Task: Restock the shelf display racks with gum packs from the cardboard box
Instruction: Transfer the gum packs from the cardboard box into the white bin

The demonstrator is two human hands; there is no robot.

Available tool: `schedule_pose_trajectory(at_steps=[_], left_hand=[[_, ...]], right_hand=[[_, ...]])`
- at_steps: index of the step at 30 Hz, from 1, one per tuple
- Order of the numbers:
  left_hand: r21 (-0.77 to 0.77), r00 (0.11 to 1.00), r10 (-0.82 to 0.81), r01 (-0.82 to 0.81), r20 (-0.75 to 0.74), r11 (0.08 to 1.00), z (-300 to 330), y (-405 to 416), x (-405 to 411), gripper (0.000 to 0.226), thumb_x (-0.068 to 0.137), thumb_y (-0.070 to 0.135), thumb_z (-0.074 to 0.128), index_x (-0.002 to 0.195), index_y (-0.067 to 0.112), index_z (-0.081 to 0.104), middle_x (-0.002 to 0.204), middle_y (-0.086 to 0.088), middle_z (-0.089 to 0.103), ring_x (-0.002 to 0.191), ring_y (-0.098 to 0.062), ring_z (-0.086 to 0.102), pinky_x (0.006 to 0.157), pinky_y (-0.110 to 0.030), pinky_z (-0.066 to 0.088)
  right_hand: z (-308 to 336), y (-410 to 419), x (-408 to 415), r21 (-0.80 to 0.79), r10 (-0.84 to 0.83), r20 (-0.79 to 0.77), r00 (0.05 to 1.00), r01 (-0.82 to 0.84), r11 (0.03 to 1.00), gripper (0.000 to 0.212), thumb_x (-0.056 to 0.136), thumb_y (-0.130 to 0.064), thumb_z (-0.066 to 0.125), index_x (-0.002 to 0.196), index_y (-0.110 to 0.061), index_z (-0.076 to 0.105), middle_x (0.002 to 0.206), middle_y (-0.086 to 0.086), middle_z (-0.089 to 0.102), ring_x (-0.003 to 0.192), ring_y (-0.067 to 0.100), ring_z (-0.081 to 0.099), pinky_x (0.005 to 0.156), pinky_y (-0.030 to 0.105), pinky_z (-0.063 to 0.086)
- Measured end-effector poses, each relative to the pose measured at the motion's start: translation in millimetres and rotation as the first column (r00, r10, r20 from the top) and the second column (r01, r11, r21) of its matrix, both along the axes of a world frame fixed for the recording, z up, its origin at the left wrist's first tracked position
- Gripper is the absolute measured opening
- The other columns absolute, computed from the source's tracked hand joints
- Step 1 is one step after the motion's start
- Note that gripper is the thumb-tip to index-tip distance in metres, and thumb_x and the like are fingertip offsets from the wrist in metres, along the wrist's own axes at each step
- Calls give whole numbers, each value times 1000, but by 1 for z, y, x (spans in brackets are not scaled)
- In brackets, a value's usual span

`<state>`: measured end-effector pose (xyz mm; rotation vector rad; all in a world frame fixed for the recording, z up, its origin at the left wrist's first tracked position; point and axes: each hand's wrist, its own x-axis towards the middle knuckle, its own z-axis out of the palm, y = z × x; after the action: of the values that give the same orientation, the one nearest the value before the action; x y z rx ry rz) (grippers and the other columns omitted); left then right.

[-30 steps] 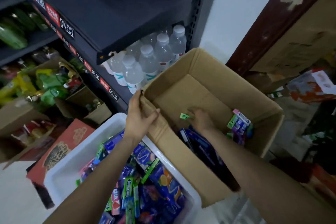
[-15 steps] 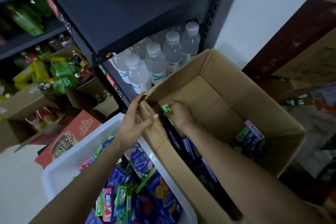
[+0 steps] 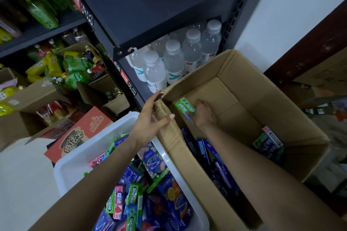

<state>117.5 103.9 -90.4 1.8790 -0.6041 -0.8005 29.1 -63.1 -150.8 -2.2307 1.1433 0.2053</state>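
Gum packs (image 3: 131, 200) in mixed colours fill the white plastic bin (image 3: 75, 165) nearest the camera. Just beyond it, the left hand (image 3: 150, 118) grips the near corner flap of the cardboard box (image 3: 272, 103), thumb curled over the edge. Inside the box, the right hand (image 3: 204, 112) pinches two green gum sticks (image 3: 185, 106) above the dark packs lying along the box floor. Farther back, water bottles (image 3: 173, 62) stand on the dark shelf (image 3: 150, 5).
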Motion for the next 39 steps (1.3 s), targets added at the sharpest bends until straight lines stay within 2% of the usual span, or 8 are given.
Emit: schedule_pose_trajectory(at_steps=[5,12,16,23,28,34,36,39], left_hand=[[-12,1000,5,-4,12,1000,0,0,-2,78,76,36,71,143,33,30,144,10,38,131,0,35,113,-29,28],[-22,1000,20,-20,-21,1000,4,-1,-4,75,80,27,72,143,32,30,143,10,39,126,5,36,110,-21,28],[-12,1000,22,-22,-5,1000,7,-2,-6,75,81,26,71,143,32,29,143,10,38,126,4,35,107,-17,27],[27,997,3,-5,76,1000,22,1,-6,79,80,30,73,145,26,29,137,10,39,122,0,36,100,-13,27],[91,935,-15,-18,353,996,32,49,-8,45,87,16,64,129,9,50,122,-9,52,112,-22,50,87,-18,33],[293,827,-323,201,461,935,15,141,-4,37,89,20,60,124,11,56,128,-10,53,119,-29,47,98,-33,36],[402,746,-487,317,454,859,9,165,-5,50,89,34,60,134,16,48,138,-8,47,126,-28,42,102,-34,35],[537,617,-675,437,405,722,0,187,-6,77,86,56,52,148,22,24,156,-1,20,138,-22,28,109,-37,31]], right_hand=[[-2,4,3,-70,70,7,998,-69,995,61,79,-39,70,125,-9,45,127,13,40,121,29,36,95,36,40],[3,2,5,-31,46,-71,996,-48,998,58,79,-31,72,121,-2,46,124,18,47,116,31,45,89,35,43],[14,-1,-8,154,-93,20,995,89,984,41,77,-26,74,105,-1,58,107,15,64,87,21,57,64,24,39],[78,21,-30,117,-180,285,941,152,981,42,74,-22,74,109,-6,58,109,11,62,97,24,59,83,38,50],[116,72,-37,103,-199,429,881,171,980,42,71,-26,75,107,-13,56,107,7,59,96,20,57,86,41,49],[117,175,-48,9,-104,321,941,106,994,42,76,-28,72,109,-8,56,110,7,54,98,20,54,86,34,45],[104,201,-51,36,-105,254,962,99,994,44,77,-28,71,111,-7,55,112,8,54,104,22,53,87,34,45],[85,231,-54,15,-95,156,983,94,995,47,81,-25,68,121,-6,51,123,12,49,118,25,46,93,33,41]])
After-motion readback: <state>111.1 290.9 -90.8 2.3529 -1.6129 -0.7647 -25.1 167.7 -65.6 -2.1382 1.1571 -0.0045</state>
